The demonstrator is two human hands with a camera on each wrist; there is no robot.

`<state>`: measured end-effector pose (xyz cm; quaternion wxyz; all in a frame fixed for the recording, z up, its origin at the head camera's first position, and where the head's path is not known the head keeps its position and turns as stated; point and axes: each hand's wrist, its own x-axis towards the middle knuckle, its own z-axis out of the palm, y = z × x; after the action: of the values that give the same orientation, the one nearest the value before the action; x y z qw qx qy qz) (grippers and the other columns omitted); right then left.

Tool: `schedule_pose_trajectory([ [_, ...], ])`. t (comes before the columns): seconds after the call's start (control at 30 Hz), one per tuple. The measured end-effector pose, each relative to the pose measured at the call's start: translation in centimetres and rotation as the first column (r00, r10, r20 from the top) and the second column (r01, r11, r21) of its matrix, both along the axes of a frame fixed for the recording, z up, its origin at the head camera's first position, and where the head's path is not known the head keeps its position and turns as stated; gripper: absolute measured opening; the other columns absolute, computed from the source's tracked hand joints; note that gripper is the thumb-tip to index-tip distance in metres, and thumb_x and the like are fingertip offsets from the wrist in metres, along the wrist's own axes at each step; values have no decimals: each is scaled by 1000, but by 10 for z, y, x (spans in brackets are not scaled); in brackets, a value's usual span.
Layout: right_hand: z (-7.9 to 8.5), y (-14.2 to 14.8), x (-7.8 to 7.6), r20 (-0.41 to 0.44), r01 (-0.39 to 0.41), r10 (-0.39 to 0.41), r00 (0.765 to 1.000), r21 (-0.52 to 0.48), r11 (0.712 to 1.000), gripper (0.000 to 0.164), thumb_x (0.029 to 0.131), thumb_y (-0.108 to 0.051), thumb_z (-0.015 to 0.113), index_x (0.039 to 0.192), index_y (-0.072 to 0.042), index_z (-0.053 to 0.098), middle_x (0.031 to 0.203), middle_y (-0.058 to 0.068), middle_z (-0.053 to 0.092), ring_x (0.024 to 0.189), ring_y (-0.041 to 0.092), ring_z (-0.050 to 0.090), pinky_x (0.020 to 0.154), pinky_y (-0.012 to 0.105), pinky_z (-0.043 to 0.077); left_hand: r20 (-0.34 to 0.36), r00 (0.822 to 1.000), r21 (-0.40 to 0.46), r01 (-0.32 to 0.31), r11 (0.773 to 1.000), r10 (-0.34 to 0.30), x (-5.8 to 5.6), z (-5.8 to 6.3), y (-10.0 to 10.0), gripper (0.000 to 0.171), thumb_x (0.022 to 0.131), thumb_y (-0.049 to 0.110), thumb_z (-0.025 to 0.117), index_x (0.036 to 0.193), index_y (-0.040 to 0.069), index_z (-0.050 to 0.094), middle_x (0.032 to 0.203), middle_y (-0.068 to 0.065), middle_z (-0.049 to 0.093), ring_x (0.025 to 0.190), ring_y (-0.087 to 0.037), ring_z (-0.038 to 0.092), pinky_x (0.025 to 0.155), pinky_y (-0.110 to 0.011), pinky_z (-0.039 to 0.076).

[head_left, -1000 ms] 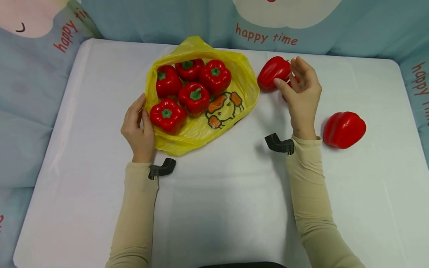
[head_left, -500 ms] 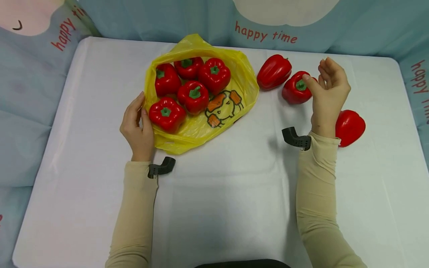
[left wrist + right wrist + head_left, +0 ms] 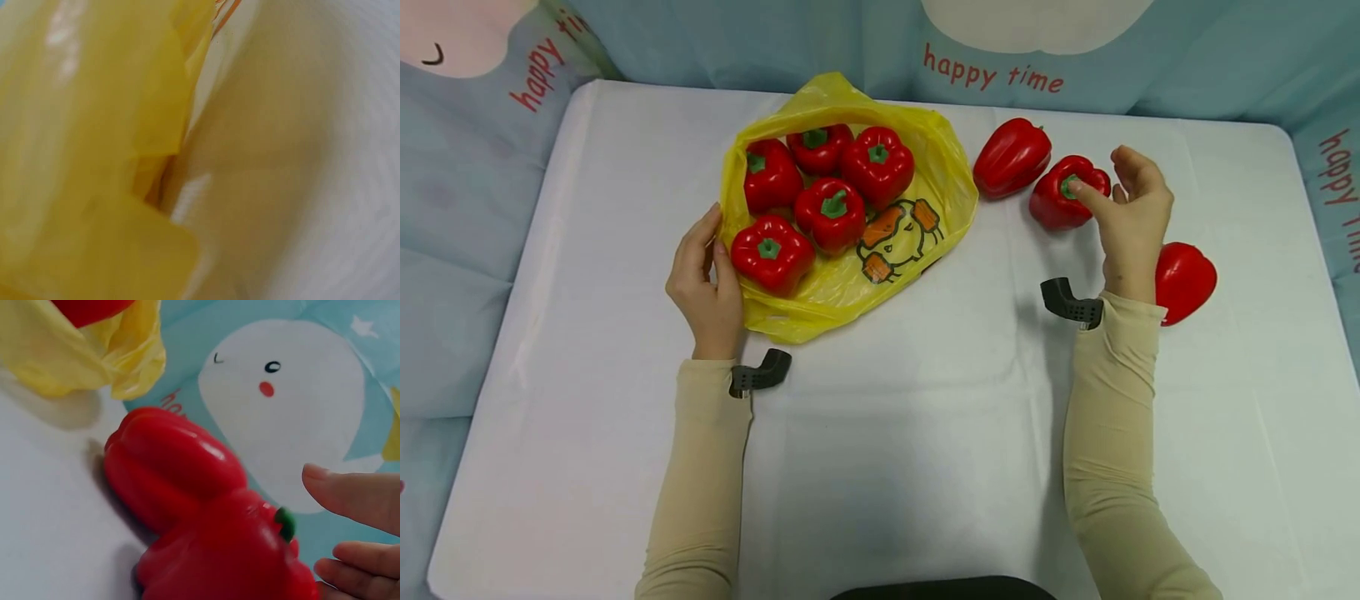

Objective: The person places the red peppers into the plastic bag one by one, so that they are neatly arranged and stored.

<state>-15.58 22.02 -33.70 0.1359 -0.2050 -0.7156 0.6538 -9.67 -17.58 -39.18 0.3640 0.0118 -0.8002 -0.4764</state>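
A yellow plastic bag (image 3: 925, 158) lies with its mouth open, several red bell peppers (image 3: 831, 217) inside. My left hand (image 3: 703, 287) holds the bag's left edge between fingers and thumb; in the left wrist view the bag's yellow film (image 3: 81, 156) fills the left side. To the right of the bag stands a red bell pepper with a green stem (image 3: 1060, 200). My right hand (image 3: 1135, 217) is just right of it, fingers spread and bent loosely. Its thumb overlaps the stem in the head view, but a gap shows between thumb and pepper in the right wrist view.
Another bell pepper (image 3: 1013, 158) lies on its side between the bag and the standing one. A third (image 3: 1183, 283) lies to the right, partly hidden by my right wrist. The white table (image 3: 887, 467) ends at a blue printed curtain (image 3: 820, 42).
My right hand has moved right, away from over the stemmed pepper, uncovering it, then slightly back toward it. My left hand and the bag keep their place.
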Motion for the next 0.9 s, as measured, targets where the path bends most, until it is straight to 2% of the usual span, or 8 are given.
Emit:
schedule_pose_trajectory([
  [0.2,-11,3,-3,52,-21,20,998,19,1000,63,77,-7,77,135,-9,51,139,7,46,131,14,36,104,13,33,4,1000,-1,2,1000,-2,0,0,0,25,94,-4,52,116,-6,63,119,-12,64,114,-15,57,97,-31,47],
  [0.43,-18,4,-4,79,-22,20,997,35,999,62,77,-11,78,133,-9,52,137,8,48,121,13,42,105,18,35,6,1000,2,3,1000,-3,1,3,1,25,94,-4,51,116,-6,63,118,-12,64,114,-14,57,97,-31,47],
  [0.6,-20,5,-6,81,-14,13,997,7,1000,61,77,-11,78,132,-8,53,132,6,51,118,13,43,103,21,39,4,1000,13,9,1000,-9,3,7,4,25,94,-5,51,116,-6,62,118,-13,64,113,-15,57,97,-32,47],
  [0.9,-22,5,-6,66,-3,7,998,-50,999,60,76,-10,79,130,-7,53,131,5,51,121,13,42,102,24,41,8,1000,15,2,1000,-2,2,6,4,25,94,-5,51,116,-6,63,118,-12,64,114,-14,57,97,-31,47],
])
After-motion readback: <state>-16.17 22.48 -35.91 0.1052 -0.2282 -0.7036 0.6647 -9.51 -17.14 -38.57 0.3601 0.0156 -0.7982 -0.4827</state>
